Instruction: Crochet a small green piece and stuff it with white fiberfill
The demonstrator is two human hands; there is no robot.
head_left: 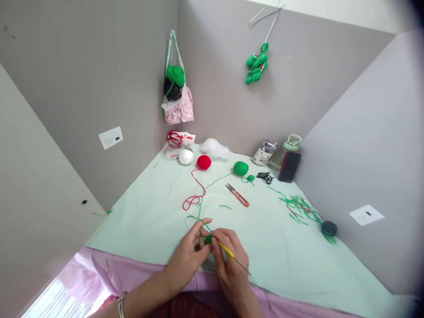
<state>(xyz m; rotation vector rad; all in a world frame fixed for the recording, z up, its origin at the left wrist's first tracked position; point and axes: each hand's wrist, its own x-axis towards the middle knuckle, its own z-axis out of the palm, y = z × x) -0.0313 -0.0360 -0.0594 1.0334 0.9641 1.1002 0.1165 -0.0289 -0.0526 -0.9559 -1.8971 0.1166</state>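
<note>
Grey partition walls (99, 79) close in a corner table covered by a pale green cloth (149, 221), with a lilac sheet (99, 265) along the near edge. A pink patterned bag (180, 108) holding green yarn hangs in the corner, and a bunch of green crocheted pieces (256, 66) hangs from wire on the back wall. At the near edge of the green cloth the two hands meet, touching. The left hand (187, 258) pinches a small green crochet piece (208, 239) between thumb and fingers, one finger stretched out above it. The right hand (232, 265) is closed around a crochet hook (225, 250) with a yellow grip, its tip at the green piece and its metal shaft pointing back to the right. A green strand (215, 181) runs from the piece up to a green yarn ball (240, 168) near the back of the table, with a red yarn ball (203, 162) just left of it trailing a looped red thread. Orange-handled snips (237, 195) lie between the balls and the hands, well apart from both. Green yarn scraps (300, 207) are scattered to the right.
</note>
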